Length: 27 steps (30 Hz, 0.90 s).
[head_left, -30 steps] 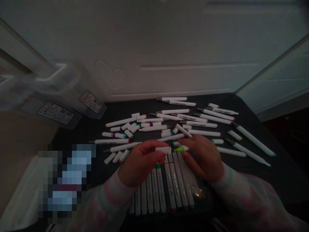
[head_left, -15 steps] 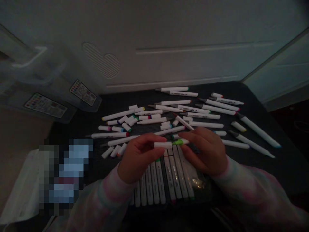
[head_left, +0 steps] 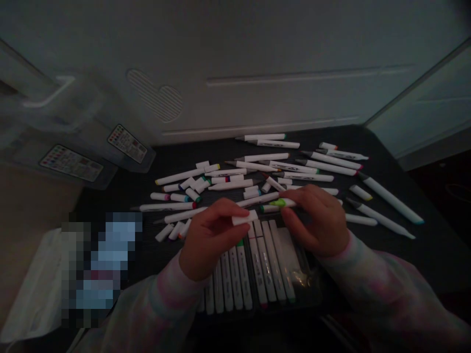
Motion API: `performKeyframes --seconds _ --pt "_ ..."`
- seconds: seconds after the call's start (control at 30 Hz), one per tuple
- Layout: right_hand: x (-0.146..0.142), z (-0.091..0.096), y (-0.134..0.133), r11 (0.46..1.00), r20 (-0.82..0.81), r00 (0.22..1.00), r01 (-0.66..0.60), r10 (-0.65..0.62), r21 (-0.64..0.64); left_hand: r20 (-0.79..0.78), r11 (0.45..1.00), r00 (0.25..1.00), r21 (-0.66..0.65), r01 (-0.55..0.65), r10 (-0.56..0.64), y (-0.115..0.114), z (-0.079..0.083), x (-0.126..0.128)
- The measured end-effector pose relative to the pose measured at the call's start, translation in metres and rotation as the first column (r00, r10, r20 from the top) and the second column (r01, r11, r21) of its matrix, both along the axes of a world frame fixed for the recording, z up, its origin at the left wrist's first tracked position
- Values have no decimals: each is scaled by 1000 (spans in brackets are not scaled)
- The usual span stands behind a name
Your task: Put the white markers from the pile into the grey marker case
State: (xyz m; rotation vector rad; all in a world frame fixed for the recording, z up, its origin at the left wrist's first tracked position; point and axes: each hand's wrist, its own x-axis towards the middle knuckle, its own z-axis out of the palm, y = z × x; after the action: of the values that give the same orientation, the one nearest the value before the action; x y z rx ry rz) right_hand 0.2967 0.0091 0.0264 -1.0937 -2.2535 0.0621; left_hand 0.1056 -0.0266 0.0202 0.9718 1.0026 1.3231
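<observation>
Between the fingertips of my left hand (head_left: 211, 240) is a white marker cap (head_left: 244, 218), tilted slightly up to the right. My right hand (head_left: 318, 225) pinches an uncapped marker (head_left: 289, 202), its bright green end pointing left toward the cap. A gap separates the two pieces. Below both hands, a clear case (head_left: 307, 289) holds several white markers (head_left: 265, 264) standing in rows. Just beyond my fingers lie loose markers, one of them a long white marker (head_left: 257, 199). My right fingers hide most of the green marker's barrel.
Uncapped markers (head_left: 311, 176) and loose caps (head_left: 193, 194) are scattered over the dark tabletop (head_left: 121, 193). Clear plastic containers (head_left: 71, 164) with labels stand at the left. A blurred-out bright object (head_left: 106, 260) and a white item (head_left: 33, 289) lie at the left front. A pale panel (head_left: 279, 103) rises behind.
The green marker end and the cap have moved apart, the marker shifting slightly up and away in my right hand. The cap in my left hand has tilted upward at its right end.
</observation>
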Motion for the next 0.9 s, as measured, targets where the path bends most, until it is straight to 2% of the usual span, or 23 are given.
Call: performKeyframes --seconds 0.13,0.23,0.33,0.57,0.73,0.9 --pt "6 -5 8 988 -7 989 148 -149 -45 -15 1000 1000 24 2 -2 0 0 0" --pt "10 -12 15 953 106 961 270 -256 -138 -12 1000 1000 -14 7 -7 0 0 0" --pt "12 -17 20 922 229 928 338 -293 -187 31 994 999 -111 18 -15 0 0 0" --pt "14 -20 23 909 287 914 353 -285 -222 123 966 990 -256 -36 69 4 0 1" --pt "13 -18 21 914 327 909 340 -259 -221 131 958 986 -281 -64 104 5 2 2" --pt "9 -16 17 885 410 856 422 -316 -198 204 961 972 -270 -55 113 6 3 3"
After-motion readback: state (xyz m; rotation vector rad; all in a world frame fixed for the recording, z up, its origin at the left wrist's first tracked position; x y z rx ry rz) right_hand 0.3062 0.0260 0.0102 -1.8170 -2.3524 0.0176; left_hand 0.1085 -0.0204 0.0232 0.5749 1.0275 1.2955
